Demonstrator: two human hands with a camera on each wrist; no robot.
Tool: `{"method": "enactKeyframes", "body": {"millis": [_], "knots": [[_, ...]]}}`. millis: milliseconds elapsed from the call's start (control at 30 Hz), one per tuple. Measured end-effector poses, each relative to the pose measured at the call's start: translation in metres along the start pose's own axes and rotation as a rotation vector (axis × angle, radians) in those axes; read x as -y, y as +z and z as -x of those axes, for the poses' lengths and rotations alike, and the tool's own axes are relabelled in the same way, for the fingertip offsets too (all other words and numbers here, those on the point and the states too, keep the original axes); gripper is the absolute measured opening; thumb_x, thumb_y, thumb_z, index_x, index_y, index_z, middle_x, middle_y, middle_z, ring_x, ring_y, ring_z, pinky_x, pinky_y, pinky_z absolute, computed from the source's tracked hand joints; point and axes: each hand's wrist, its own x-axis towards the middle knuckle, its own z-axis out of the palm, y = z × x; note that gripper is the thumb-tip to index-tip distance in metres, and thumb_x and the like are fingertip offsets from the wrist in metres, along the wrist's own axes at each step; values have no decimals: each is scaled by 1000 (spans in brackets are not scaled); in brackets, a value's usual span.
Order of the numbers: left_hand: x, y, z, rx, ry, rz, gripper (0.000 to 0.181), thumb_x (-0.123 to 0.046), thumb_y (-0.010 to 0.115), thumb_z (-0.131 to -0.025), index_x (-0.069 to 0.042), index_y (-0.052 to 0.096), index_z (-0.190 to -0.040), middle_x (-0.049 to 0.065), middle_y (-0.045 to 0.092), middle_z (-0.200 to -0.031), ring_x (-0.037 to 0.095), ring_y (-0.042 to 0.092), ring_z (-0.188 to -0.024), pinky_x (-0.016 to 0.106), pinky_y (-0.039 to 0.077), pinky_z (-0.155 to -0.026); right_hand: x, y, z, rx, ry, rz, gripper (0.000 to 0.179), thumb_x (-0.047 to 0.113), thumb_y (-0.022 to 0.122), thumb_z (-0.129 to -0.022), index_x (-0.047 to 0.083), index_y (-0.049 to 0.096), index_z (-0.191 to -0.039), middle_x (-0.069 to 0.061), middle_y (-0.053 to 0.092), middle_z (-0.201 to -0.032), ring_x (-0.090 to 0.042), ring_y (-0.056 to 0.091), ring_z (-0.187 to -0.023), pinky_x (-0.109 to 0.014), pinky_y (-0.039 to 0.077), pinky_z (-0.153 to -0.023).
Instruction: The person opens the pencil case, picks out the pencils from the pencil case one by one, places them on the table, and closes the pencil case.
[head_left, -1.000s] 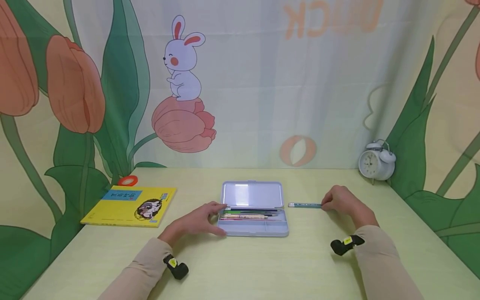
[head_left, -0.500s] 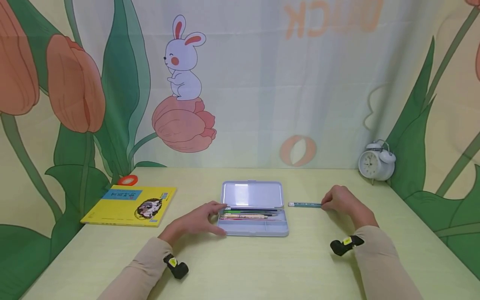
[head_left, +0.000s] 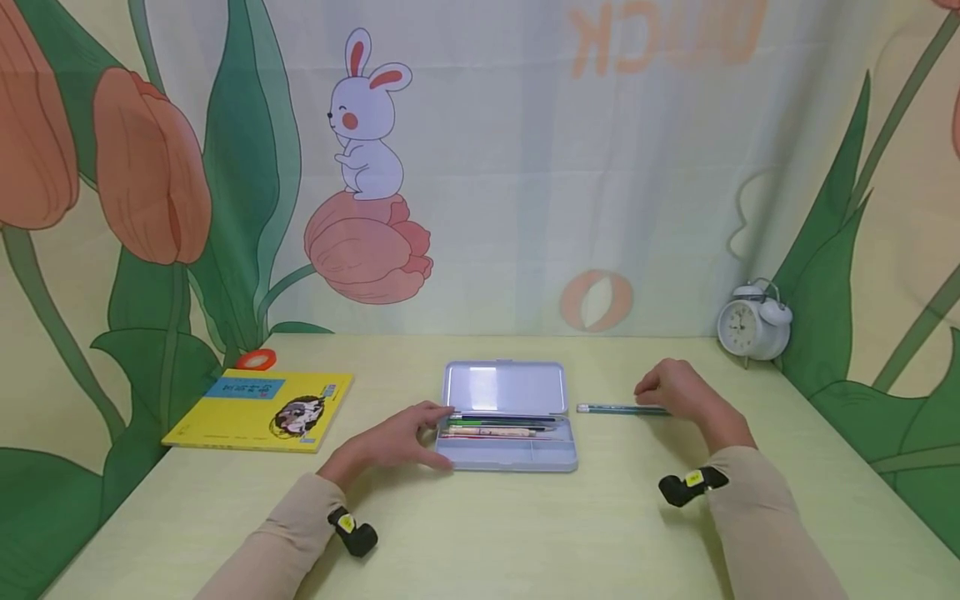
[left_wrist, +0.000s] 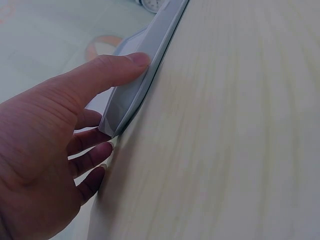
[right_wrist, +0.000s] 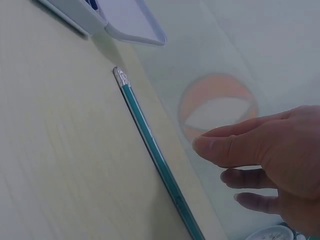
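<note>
One pencil (head_left: 617,409) lies on the table (head_left: 517,533) beside the case (head_left: 517,466); I find its right end hidden behind the right hand (head_left: 681,392), whose thumb and forefinger press together, clear of it. The left hand (head_left: 395,438) grips the case's end between thumb and fingers, some fingertips obscured.

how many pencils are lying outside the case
1: the teal pencil on the table, to the right of the open pencil case, its right end hidden behind the right hand in the head view. Any under the yellow book would be hidden.
</note>
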Motion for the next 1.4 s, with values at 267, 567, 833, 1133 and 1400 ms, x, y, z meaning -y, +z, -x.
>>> {"method": "enactKeyframes", "body": {"millis": [267, 567, 833, 1133, 1400], "knots": [[0, -1, 1, 2, 13, 3, 92, -36, 88, -76, -8, 43, -152, 5, 48, -140, 25, 40, -130, 52, 28, -115, 40, 3, -12, -40, -80, -94, 9, 5, 76, -86, 2, 80, -94, -5, 72, -89, -23, 65, -85, -40, 55, -75], [0, -1, -1, 8, 20, -13, 91, -37, 87, -77, -9, 44, -151, 6, 47, -142, 26, 39, -133, 52, 28, -115, 82, 32, -23, 12, -132, -157, 12, 2, 75, -87, 0, 77, -98, -3, 71, -90, -16, 61, -77, -32, 55, -69], [2, -1, -2, 6, 19, -15, 91, -37, 88, -77, -10, 44, -152, 5, 47, -143, 26, 40, -132, 53, 29, -115, 112, 52, -28, 37, -183, -78, 13, -3, 75, -86, 1, 77, -98, -2, 71, -90, -17, 64, -83, -34, 57, -79], [5, 1, -1, 1, 0, -12, 94, -39, 88, -75, -12, 43, -153, 3, 47, -142, 24, 39, -132, 51, 27, -115, 130, 72, -33, 58, -248, 28, 13, -3, 74, -87, 2, 78, -98, -5, 71, -92, -19, 64, -87, -35, 56, -82], [2, -1, -1, 0, -6, -15, 93, -40, 88, -75, -13, 44, -152, 3, 46, -145, 25, 38, -135, 52, 27, -115, 135, 80, -37, 70, -233, 81, 16, 1, 76, -87, 4, 78, -102, -2, 67, -92, -16, 63, -86, -34, 56, -81]]}}
